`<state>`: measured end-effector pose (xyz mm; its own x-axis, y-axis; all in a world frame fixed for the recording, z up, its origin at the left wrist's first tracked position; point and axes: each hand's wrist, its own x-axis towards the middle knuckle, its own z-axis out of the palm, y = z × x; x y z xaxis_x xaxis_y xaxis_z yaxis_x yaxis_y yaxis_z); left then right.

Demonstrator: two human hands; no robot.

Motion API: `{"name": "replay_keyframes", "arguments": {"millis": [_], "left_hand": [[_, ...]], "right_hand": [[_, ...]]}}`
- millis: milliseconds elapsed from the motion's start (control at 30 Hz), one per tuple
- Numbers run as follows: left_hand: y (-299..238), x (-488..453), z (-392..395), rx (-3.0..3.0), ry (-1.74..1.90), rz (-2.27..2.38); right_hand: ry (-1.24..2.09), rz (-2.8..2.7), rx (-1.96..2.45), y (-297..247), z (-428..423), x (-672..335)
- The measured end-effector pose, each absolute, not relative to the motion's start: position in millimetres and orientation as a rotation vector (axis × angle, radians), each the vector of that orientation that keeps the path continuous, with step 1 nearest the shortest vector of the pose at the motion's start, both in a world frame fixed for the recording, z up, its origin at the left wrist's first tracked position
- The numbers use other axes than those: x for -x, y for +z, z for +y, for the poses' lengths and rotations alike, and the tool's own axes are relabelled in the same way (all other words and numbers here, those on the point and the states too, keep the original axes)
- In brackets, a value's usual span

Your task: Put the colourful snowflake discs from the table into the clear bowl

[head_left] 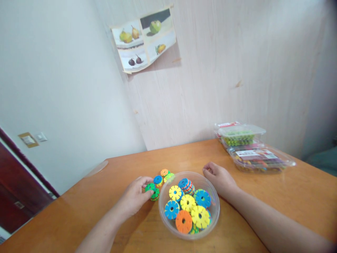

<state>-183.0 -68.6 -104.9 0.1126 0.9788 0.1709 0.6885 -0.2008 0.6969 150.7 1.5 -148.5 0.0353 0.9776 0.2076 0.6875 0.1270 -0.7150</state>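
Note:
My left hand (pixel 138 195) pinches green notched plastic discs (pixel 150 187) between thumb and fingers, just left of the bowl. Behind them on the table are a blue disc (pixel 158 181) with yellow under it, an orange disc (pixel 165 172) and a light green one (pixel 168 177). A clear round plastic bowl (pixel 215 218) holds several stacked discs, among them an orange disc (pixel 183 221), yellow ones and blue ones. My right hand (pixel 219 177) rests on the table to the right of the bowl's far rim, its fingers curled in with nothing seen in them.
Clear lidded boxes (pixel 259 160) with colourful small pieces stand at the back right; one box (pixel 239 137) holds green pieces. A clear round lid (pixel 97 168) lies at the table's left edge. The wall behind carries a taped sheet of fruit paintings (pixel 144 40).

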Motion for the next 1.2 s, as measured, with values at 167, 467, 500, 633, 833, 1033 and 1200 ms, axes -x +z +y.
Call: {"name": "replay_keyframes", "arguments": {"millis": [167, 467, 500, 633, 833, 1033, 1200], "left_hand": [[-107, 176, -71, -1.969, 0.811, 1.646], [-112, 181, -70, -1.97, 0.835, 1.616], [-112, 182, -70, -1.967, 0.839, 1.61], [-100, 174, -74, -1.955, 0.918, 1.619], [-61, 130, -97, -2.088, 1.014, 1.588], [-61, 109, -102, -2.223, 0.877, 1.506], [-66, 111, -101, -2.383, 0.785, 1.445]], "right_hand": [[0.532, -1.724, 1.618, -148, 1, -152], [0.54, -1.729, 1.643, -145, -1, -151], [0.54, -1.728, 1.642, -144, -1, -151], [0.539, -1.728, 1.643, -144, -2, -151], [0.544, -1.728, 1.631, -147, 1, -151], [0.543, -1.728, 1.626, -145, -1, -151], [0.535, -1.726, 1.628, -144, -2, -150]]}}
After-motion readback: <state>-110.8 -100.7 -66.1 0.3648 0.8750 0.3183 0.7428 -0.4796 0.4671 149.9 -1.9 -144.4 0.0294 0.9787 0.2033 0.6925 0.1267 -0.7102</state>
